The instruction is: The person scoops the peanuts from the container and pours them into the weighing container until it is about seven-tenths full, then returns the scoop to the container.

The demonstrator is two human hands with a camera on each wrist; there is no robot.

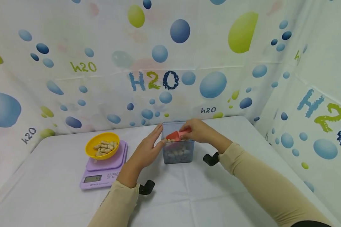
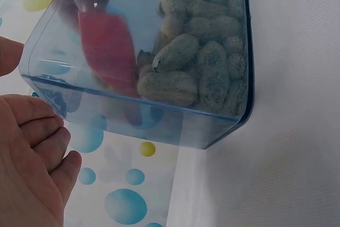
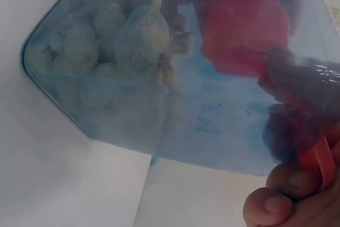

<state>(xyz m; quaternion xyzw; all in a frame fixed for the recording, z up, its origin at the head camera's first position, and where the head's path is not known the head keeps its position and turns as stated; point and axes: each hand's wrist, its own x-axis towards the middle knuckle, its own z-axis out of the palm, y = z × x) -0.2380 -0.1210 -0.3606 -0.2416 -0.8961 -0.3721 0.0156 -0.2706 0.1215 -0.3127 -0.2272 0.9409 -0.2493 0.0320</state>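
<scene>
White curtain (image 1: pixel 184 60) with blue and green bubbles (image 1: pixel 180 31) and H2O lettering (image 1: pixel 154 81) behind a white-covered table (image 1: pixel 173 192)

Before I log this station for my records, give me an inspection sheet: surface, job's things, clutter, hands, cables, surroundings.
Surface: white cloth, lightly creased.
Job's things: yellow bowl of peanuts on purple scale; translucent container with more peanuts, red scoop partly inside.
Clutter: nothing seen.
Left hand: at the container's side, steadying or just touching, cannot tell.
Right hand: grips the scoop.
Cables: nothing seen.
Surroundings: white curtain printed with bubbles and "H2O".
</scene>
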